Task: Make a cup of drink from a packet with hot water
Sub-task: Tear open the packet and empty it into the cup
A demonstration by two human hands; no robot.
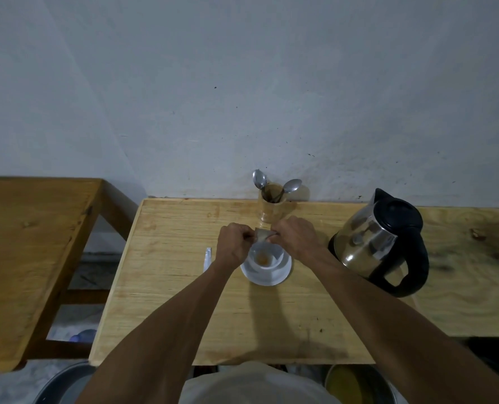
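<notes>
A white cup stands on a white saucer in the middle of the wooden table. Brownish powder lies at the cup's bottom. Just above the cup's far rim, my left hand and my right hand pinch a small brown packet between them, one on each end. A steel electric kettle with a black lid and handle stands to the right of the cup, close to my right forearm.
A wooden holder with two spoons stands at the table's back edge by the wall. A small silvery strip lies left of the saucer. A second wooden table stands to the left. Metal basins sit on the floor below.
</notes>
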